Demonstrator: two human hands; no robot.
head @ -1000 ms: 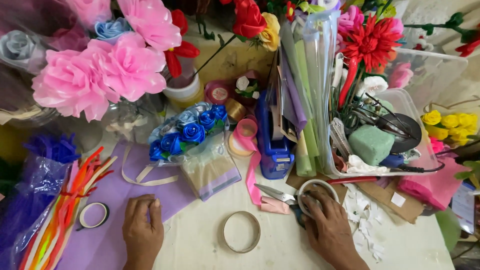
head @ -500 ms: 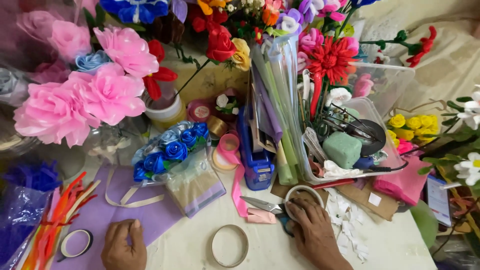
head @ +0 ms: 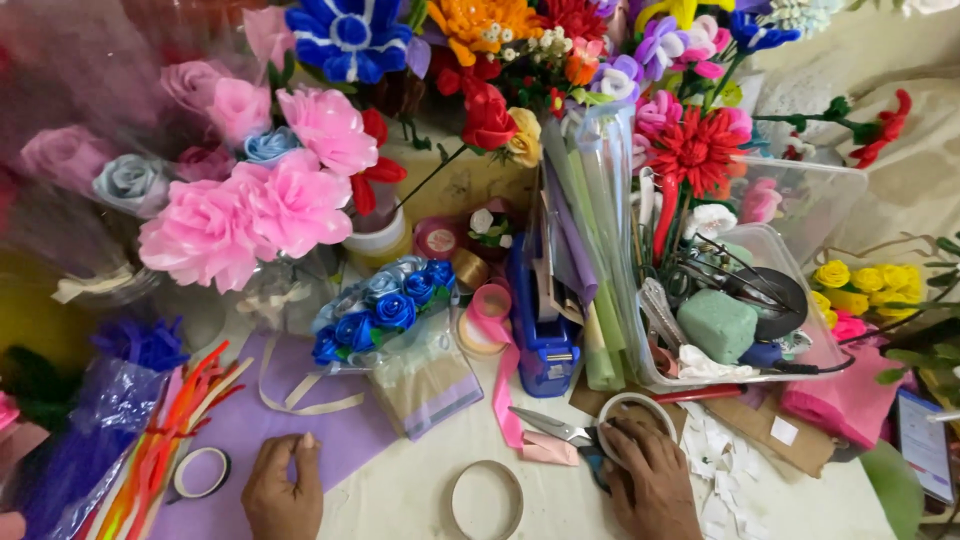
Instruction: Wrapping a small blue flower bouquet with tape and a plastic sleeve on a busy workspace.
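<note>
Right hand (head: 650, 480) on scissors (head: 565, 432), left hand (head: 285, 490) well apart

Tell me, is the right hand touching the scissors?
Touching. The head view shows the right hand lying over the handles of the scissors, with only the blades poking out to its left.

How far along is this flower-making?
Done: lots of finished flowers stand at the back, like the big pink ones, plus a small blue rose bunch. In hand: the right hand rests on scissors beside a tape roll; the left hand presses on purple paper. Left: that sheet looks uncut, and pink ribbon lies loose.
</note>
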